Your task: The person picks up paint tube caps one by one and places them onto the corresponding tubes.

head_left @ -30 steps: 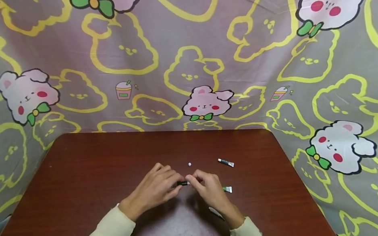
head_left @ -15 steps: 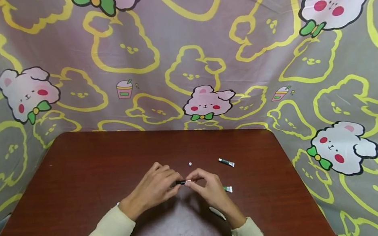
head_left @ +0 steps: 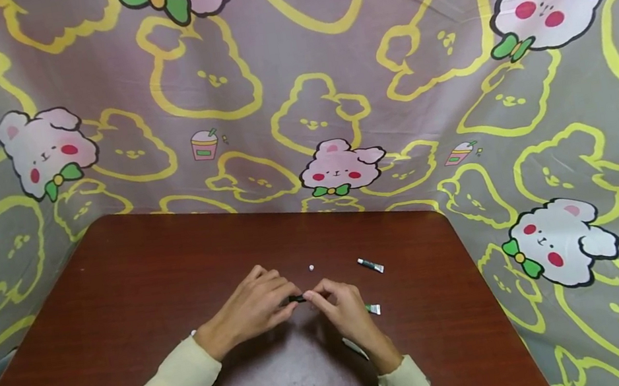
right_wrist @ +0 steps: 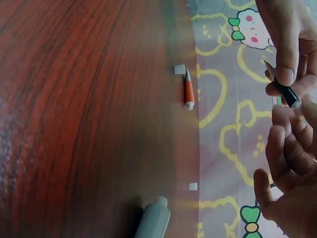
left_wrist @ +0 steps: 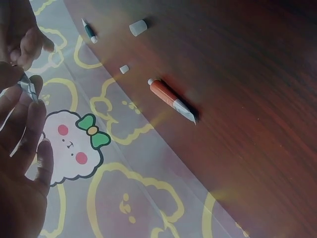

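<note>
My left hand (head_left: 256, 301) grips a small black paint tube (right_wrist: 287, 93) by its body, and its silver crimped end shows in the left wrist view. At the tube's white end, the fingertips of my right hand (head_left: 341, 308) pinch it; whether a cap sits there is hidden by the thumb. Both hands are raised over the brown table (head_left: 175, 260). An orange paint tube (left_wrist: 168, 94) lies near my left hand, out of sight in the head view. A green tube (head_left: 373, 309) lies partly behind my right hand.
A dark green tube (head_left: 370, 265) lies farther back to the right. Loose white caps sit about the table: one cap (head_left: 311, 267) beyond the hands, another cap (right_wrist: 179, 69) by the orange tube. A patterned curtain (head_left: 247, 95) hangs behind the table.
My right fingertips have shifted slightly at the tube's white end, which showed half a second ago and is now covered by the thumb. My left hand has stayed in place.
</note>
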Tool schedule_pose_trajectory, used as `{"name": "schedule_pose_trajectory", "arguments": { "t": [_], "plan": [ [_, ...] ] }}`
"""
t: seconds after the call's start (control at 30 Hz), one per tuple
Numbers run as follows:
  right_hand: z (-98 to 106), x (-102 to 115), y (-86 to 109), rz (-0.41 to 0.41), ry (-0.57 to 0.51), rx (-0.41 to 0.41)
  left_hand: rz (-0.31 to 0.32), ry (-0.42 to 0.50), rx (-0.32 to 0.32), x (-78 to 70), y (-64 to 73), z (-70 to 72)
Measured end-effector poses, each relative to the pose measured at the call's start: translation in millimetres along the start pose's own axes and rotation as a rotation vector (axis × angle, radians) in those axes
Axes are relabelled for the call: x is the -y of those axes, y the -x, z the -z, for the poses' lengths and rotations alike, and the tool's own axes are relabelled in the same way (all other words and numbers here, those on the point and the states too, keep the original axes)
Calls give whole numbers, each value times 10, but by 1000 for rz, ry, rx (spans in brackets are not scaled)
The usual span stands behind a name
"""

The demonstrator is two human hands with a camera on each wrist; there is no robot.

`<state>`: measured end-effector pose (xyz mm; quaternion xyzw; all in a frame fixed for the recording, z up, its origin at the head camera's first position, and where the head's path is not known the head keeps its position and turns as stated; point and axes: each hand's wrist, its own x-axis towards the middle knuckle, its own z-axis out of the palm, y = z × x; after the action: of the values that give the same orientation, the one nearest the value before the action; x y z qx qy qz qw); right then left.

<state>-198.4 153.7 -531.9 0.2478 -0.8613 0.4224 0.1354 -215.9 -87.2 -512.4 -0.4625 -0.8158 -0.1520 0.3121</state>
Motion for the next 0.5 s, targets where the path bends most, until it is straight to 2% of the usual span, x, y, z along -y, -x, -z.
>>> {"name": "schedule_pose_trajectory", "arguments": {
  "t": [0.3,0.5],
  "plan": [
    [-34,14,-1,113,140,-70,-30,-20,5,-9,-8,-7],
    [-45,35,20,38,40,-43,-29,-10,6,-24,6,-31]
  ]
}}
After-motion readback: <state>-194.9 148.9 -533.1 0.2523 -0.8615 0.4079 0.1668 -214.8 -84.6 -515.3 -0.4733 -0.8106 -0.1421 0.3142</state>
